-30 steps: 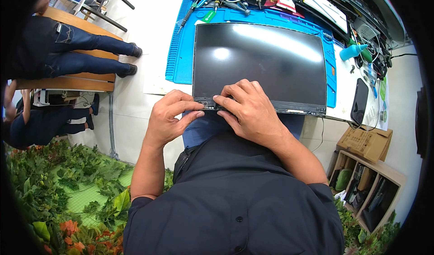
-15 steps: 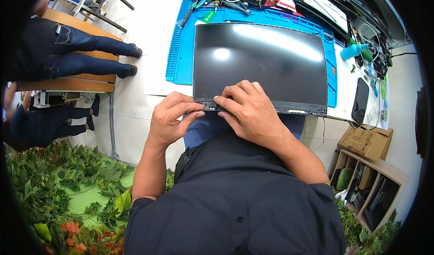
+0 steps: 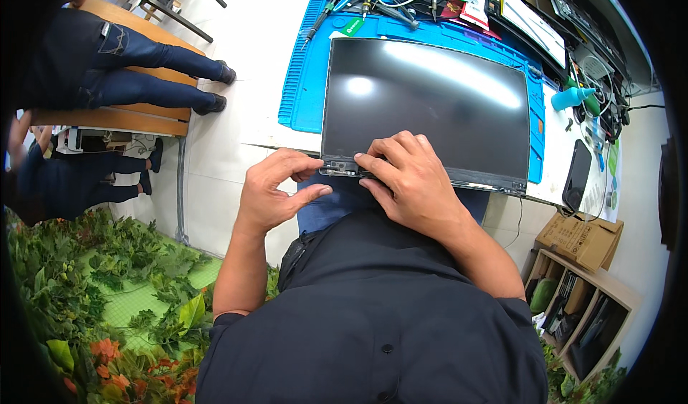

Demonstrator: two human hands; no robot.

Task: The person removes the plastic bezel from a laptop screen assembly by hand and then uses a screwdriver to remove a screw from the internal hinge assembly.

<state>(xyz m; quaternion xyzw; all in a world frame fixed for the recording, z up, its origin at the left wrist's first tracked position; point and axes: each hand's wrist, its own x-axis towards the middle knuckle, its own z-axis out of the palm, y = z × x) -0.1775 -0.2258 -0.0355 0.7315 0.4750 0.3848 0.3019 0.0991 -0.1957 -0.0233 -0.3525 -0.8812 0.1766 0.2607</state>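
Taking the dark screen [image 3: 430, 110] as our clock face, our left hand [image 3: 283, 189] sits at eight o'clock, thumb and forefinger parted, the forefinger's tip at the screen's near corner and the thumb's tip just off it. Our right hand [image 3: 414, 178] is at six, its thumb and forefinger closed over the near edge, beside a small dark fitting [image 3: 338, 168] at eight.

That edge juts past the table [image 3: 553, 142] toward our lap. Blue mat [image 3: 299, 96] shows at nine and ten, then pale floor [image 3: 222, 131] farther out at nine.

A screwdriver [image 3: 320, 21] and other tools crowd the mat at eleven; stacked devices [image 3: 534, 27] block one to two. A blue bottle [image 3: 572, 98] stands at three, a black phone [image 3: 577, 176] lies at four.
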